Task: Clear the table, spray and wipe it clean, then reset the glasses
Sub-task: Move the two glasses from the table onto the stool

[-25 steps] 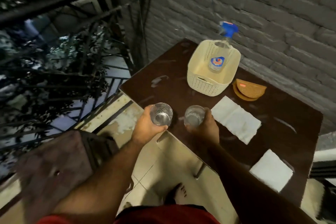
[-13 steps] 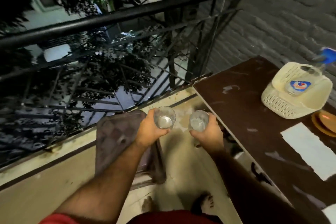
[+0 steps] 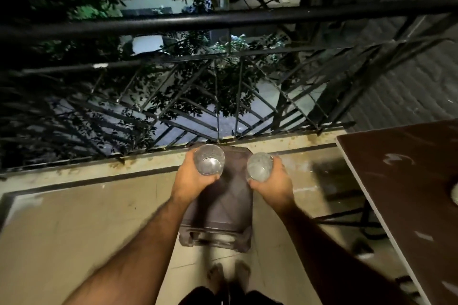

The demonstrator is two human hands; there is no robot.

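the stool (image 3: 218, 208), a dark plastic one on the balcony floor, is taken as the landmark. nearest to the camera, short of the stool, bare feet (image 3: 226, 276) are seen on the floor. above the stool's far half two glasses are held upright: the left glass (image 3: 209, 160) is gripped by the left hand (image 3: 190, 178), whose fingers are curled round its lower wall, and the right glass (image 3: 259, 166) is gripped likewise by the right hand (image 3: 271, 183). neither glass is seen to touch the stool, and the two are kept apart from each other.

a second ago both glasses were held at the near edge of the table (image 3: 406, 181), with the basket, spray bottle and napkins in view; now the body is turned away, the table is left to the right of the stool, and only its brown corner with pale smears is shown. the glasses are thus judged to be cleared off the table, and the stool is the likely place for setting them down. spraying and wiping are judged still to be done.

beyond the stool, the balcony ledge and the black railing (image 3: 223, 20) are seen, with dark trees behind.
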